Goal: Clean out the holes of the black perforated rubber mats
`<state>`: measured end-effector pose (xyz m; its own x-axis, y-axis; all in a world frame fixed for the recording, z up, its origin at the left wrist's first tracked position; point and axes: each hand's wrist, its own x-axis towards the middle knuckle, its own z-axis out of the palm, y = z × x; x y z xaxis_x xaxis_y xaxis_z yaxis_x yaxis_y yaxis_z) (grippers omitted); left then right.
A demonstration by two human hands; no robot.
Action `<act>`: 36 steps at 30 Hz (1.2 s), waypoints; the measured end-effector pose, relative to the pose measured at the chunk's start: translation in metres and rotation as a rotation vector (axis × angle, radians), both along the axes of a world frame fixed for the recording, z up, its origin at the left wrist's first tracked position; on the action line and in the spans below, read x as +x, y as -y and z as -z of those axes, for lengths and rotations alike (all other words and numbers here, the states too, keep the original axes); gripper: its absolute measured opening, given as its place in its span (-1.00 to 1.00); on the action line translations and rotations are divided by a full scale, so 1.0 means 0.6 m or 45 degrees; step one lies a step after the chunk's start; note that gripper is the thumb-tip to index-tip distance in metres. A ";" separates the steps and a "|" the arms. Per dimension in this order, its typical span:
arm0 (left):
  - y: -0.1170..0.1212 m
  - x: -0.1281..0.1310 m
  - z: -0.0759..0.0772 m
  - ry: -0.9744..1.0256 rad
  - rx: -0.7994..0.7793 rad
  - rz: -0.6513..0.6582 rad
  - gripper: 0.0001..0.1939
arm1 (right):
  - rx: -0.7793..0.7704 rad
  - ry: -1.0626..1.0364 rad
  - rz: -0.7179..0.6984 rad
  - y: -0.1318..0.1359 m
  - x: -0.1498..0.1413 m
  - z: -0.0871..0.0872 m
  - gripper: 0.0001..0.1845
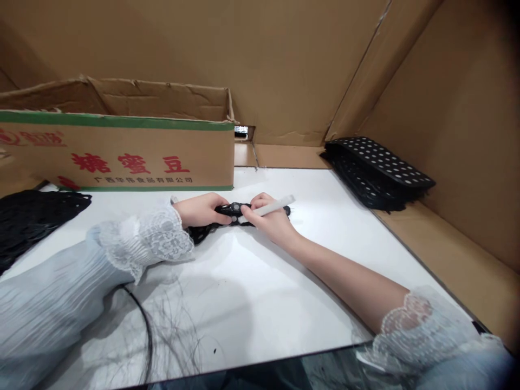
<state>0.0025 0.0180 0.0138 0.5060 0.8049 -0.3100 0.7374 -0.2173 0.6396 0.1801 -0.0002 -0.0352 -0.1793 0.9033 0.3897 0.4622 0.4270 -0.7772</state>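
Observation:
On the white table top (pixel 252 281) lies a black perforated strip (pixel 227 214), between my two hands. My left hand (pixel 201 210) is closed on the strip's left part and presses it against the table. My right hand (pixel 270 219) holds a thin white stick-like tool (pixel 271 207) in a pen grip, its tip resting on the strip's middle. Both wrists wear pale lace cuffs.
An open cardboard box (pixel 117 154) with red print stands at the back left. A stack of black perforated sheets (pixel 376 170) sits at the back right, more black mesh pieces (pixel 32 216) at the far left. Cardboard walls enclose the table. Loose hairs hang near the front edge.

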 end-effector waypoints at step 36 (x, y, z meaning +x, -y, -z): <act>0.001 0.006 0.002 0.330 -0.427 -0.204 -0.73 | -0.168 -0.079 0.054 0.003 0.005 -0.011 -0.66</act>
